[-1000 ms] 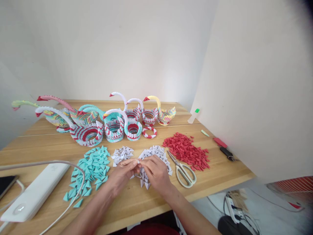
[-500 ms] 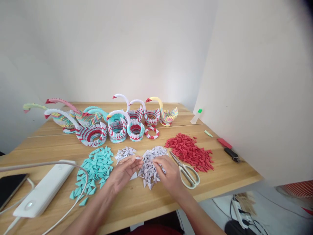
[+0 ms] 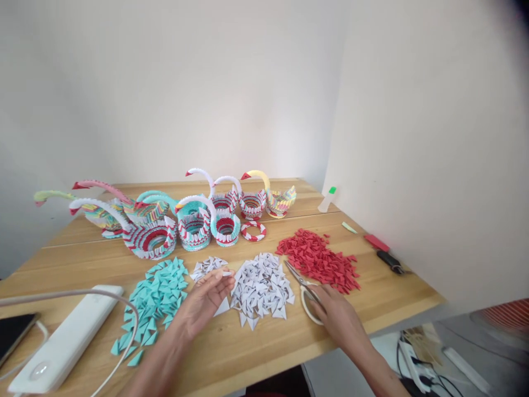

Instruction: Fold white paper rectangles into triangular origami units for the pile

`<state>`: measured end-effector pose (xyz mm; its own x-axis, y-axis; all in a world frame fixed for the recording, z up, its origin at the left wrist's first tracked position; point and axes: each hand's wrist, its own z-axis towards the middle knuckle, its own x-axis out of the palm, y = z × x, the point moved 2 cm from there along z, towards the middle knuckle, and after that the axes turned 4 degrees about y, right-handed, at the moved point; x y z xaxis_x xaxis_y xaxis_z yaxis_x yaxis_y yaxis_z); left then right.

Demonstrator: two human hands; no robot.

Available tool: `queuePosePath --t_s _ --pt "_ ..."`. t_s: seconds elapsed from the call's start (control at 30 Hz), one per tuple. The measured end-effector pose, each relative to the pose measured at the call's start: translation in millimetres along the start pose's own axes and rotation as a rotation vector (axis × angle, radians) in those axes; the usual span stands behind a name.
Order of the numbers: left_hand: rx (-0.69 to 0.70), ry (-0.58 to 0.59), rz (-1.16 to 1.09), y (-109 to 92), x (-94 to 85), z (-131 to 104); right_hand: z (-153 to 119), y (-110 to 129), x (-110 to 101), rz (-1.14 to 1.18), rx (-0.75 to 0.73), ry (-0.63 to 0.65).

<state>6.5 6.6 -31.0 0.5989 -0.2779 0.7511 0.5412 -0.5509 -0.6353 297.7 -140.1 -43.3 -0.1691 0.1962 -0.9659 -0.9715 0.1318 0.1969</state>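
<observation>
My left hand (image 3: 210, 295) pinches a small white folded paper piece (image 3: 227, 273) between thumb and fingertips, above the table. My right hand (image 3: 336, 311) is on the handle of the scissors (image 3: 311, 306), its fingers bent over one loop; the blades point away and lie on the wood. A pile of white folded paper triangles (image 3: 261, 286) spreads between the hands. Just beyond my left hand lies a smaller white heap (image 3: 206, 267). Turquoise triangles (image 3: 159, 298) are piled to the left, and red triangles (image 3: 318, 259) lie beyond the scissors.
Several folded-paper swans (image 3: 149, 237) stand at the back, with a red and white paper ring (image 3: 253, 231) beside them. At left are a white power bank (image 3: 66, 336), its cable and a phone (image 3: 16, 331). A glue bottle (image 3: 326, 201) and a black-handled cutter (image 3: 390, 261) lie right.
My right hand has moved right, from above the white pile onto the scissors' handle. The left hand still holds the white piece. The view has shifted slightly.
</observation>
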Motion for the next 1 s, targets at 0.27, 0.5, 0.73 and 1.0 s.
queuePosePath --t_s 0.27,0.5,0.73,1.0 --pt "-0.043 -0.006 -0.065 2 1.7 -1 -16 30 -56 0.474 0.106 0.091" --pt "-0.093 0.112 -0.054 4 5.7 -4 -7 91 -59 0.709 -0.150 0.181" --pt "-0.100 0.075 -0.079 4 3.9 -3 1 109 -53 0.713 -0.260 0.273" --pt "-0.108 0.094 -0.077 6 2.5 -3 3 106 -51 0.683 -0.272 0.276"
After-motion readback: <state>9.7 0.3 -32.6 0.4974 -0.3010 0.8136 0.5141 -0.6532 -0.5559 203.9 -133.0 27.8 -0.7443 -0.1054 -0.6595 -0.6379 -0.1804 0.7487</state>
